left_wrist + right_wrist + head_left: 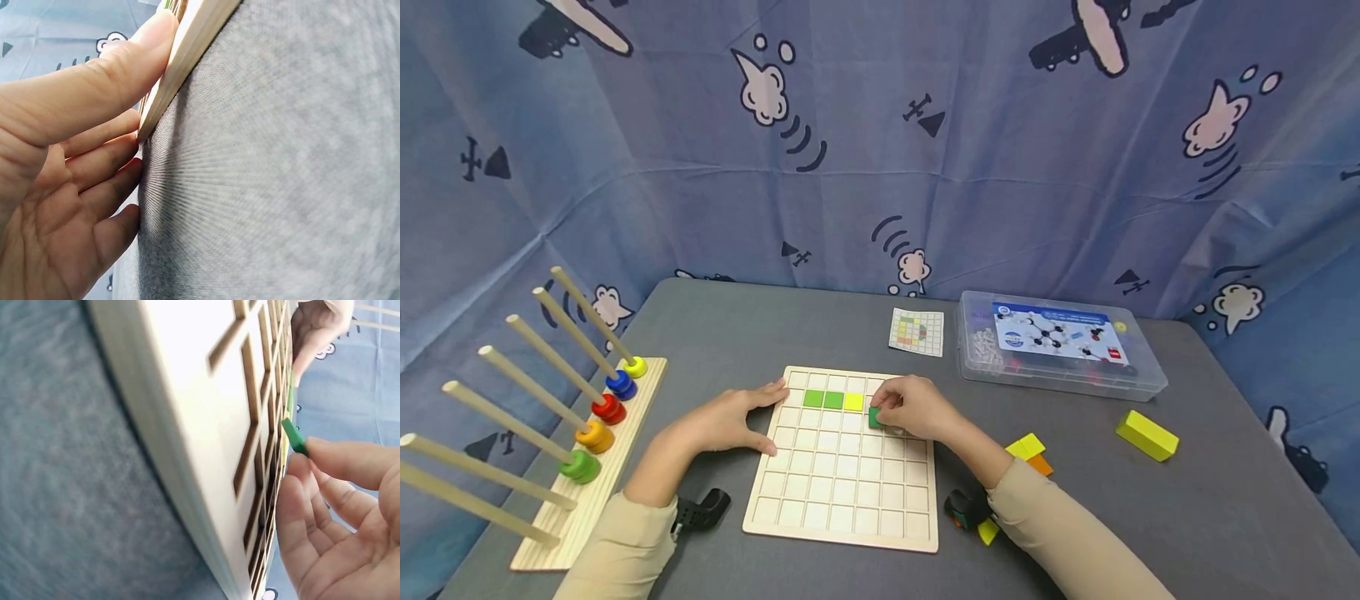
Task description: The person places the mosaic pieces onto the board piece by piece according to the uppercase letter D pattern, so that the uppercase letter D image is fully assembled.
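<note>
A wooden grid board lies on the grey table, with square recesses in rows. Near its far edge, two light green tiles and a yellow tile sit side by side in one row. Thumb and fingertips of my right hand pinch a dark green tile, tilted at the grid just right of the yellow one. My left hand rests at the board's left edge, thumb on the rim and fingers spread, seen also in the left wrist view.
A printed pattern card lies behind the board. Right of it is a clear plastic case, with a yellow block in front. Loose yellow and orange tiles lie by the right forearm. A peg stand with coloured rings is at left.
</note>
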`<action>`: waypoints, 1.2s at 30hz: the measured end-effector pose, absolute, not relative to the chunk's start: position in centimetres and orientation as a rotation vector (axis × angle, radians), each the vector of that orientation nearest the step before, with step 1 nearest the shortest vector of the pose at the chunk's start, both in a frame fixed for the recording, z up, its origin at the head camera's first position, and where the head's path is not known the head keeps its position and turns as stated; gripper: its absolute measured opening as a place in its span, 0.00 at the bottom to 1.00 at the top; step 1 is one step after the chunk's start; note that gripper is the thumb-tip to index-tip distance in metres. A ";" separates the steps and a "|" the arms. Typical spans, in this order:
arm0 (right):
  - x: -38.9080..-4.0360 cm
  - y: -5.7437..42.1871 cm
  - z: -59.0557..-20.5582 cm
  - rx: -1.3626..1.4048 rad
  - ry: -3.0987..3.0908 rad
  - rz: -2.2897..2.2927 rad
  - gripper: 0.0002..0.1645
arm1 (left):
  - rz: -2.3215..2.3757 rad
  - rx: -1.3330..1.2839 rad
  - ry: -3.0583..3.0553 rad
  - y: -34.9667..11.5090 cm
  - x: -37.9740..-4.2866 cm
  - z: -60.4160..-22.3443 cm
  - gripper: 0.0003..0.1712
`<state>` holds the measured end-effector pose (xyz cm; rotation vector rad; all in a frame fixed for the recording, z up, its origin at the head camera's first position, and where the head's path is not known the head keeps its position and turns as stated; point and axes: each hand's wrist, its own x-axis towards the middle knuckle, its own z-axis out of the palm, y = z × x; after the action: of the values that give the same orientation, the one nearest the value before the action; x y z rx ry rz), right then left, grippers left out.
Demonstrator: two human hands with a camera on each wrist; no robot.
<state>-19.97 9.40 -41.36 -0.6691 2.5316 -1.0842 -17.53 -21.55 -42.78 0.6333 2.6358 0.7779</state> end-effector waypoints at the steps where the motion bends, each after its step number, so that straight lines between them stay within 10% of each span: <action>1: -20.0 9.2 -41.4 -0.671 2.530 -1.069 0.06 | 0.778 0.629 2.633 -21.5 -17.5 -42.8 0.55; 36: -19.1 15.4 -40.0 -0.805 2.615 -0.930 0.19 | 0.794 0.586 2.619 -21.4 -17.4 -42.6 0.55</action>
<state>-19.10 15.39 -40.00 -0.8051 2.6147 -0.9297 -17.39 -21.44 -42.56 0.5860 2.6194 0.7944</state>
